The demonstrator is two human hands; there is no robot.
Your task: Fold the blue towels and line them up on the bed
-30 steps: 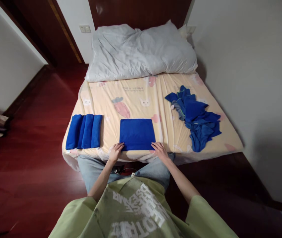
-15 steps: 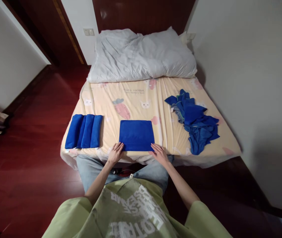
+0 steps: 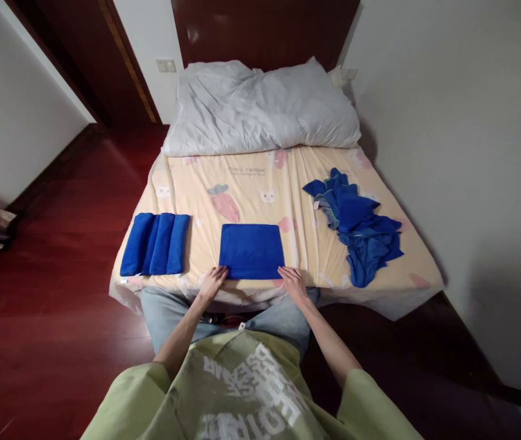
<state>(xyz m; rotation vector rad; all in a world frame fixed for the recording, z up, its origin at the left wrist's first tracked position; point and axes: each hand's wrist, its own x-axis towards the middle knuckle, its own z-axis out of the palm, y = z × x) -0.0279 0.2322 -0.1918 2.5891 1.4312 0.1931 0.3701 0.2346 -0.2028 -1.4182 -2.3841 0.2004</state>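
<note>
In front of me a blue towel [image 3: 251, 247] lies flat on the bed as a neat rectangle, with a crease or narrow fold along its near edge. My left hand [image 3: 214, 281] is at its near left corner, fingertips on top and closed on the cloth. At the near right corner my right hand [image 3: 293, 283] grips it the same way; both thumbs are mostly hidden. Left of it, several rolled blue towels [image 3: 156, 244] sit side by side. A loose heap of crumpled blue towels [image 3: 359, 217] lies to the right.
The bed [image 3: 242, 189] has a pale yellow printed sheet, and its near edge is against my legs. A bundled white quilt [image 3: 265, 113] lies at the far end, below a dark headboard [image 3: 265, 30]. A wall [image 3: 462, 153] runs along the right.
My hands stay at the towel's near corners, with only a very slight shift of the near edge. The view has tilted a little; the other towels have not moved.
</note>
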